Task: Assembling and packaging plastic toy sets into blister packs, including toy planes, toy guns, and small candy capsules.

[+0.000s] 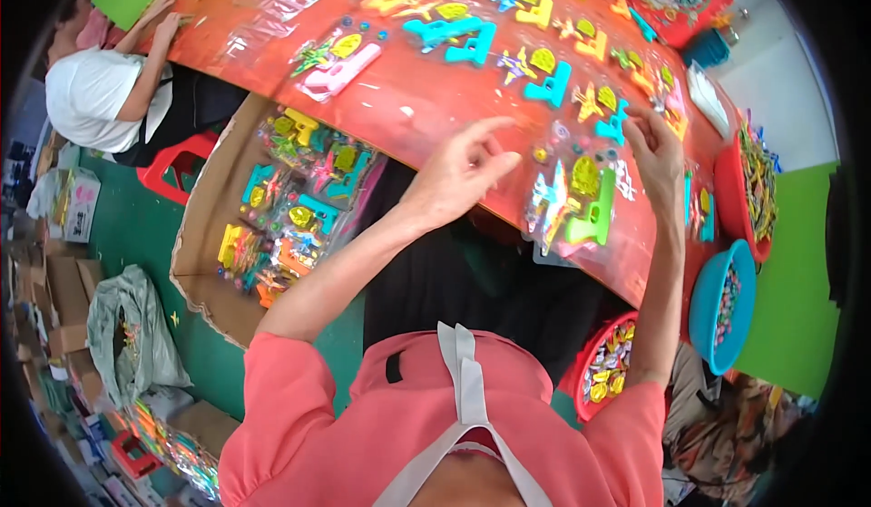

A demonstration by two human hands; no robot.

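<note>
Clear plastic pack: my landmark [561, 160], at the near edge of the red tabletop [437, 99], with a lime-green plastic toy pistol [594, 215] and a yellow oval piece [586, 177] inside it.
My left hand [458, 170]: just left of the pack, thumb and forefinger curved with a gap between them, nothing seen in it.
My right hand [660, 153]: right of the pack and past its top, fingers bent narrow; I cannot tell whether they hold anything.
Turquoise plastic toy pistol [612, 124]: beyond the pack, just beside my right fingertips.
Brown cardboard box [201, 235]: well left of the pack, filled with similar packs.
Round turquoise basin [708, 303]: right of the pack, with small beads.
Person in white shirt [104, 99]: far left of the pack.
</note>
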